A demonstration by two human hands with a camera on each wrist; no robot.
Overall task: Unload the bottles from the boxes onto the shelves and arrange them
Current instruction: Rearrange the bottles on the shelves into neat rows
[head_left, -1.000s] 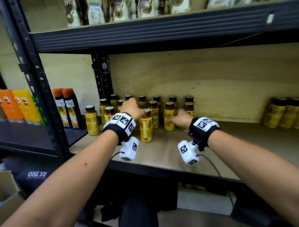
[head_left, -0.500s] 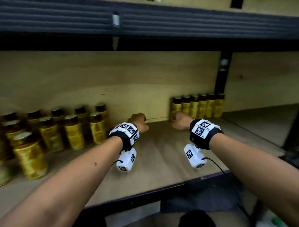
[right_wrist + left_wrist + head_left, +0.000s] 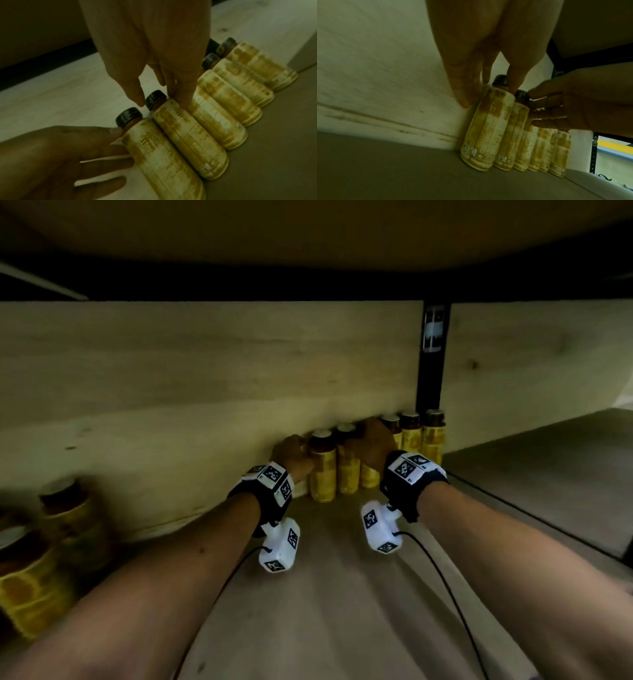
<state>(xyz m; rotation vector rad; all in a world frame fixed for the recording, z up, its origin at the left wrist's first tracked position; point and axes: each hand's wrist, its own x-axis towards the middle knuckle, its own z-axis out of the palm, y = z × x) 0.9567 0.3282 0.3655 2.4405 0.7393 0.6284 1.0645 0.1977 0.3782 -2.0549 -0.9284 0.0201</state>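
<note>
A row of yellow bottles (image 3: 411, 436) with dark caps stands upright against the shelf's back panel, beside a black post (image 3: 431, 354). My left hand (image 3: 291, 455) holds the row's leftmost bottle (image 3: 488, 128) near its top, thumb on the neck and fingers down its far side. My right hand (image 3: 371, 443) reaches over the row and pinches the second bottle (image 3: 188, 135) at its shoulder, thumb and fingers on either side of the cap. Both bottles stand on the shelf board (image 3: 342, 594) and touch their neighbours.
Another group of the same yellow bottles (image 3: 68, 518) stands blurred at the far left of the shelf. The plywood back panel (image 3: 205, 388) runs behind everything. The dark underside of the upper shelf (image 3: 308, 278) hangs low overhead. Right of the post lies a further shelf bay (image 3: 548, 467).
Both hands left the left group of bottles and travelled right along the shelf to the row by the post. The view swung right with them and dropped under the upper shelf.
</note>
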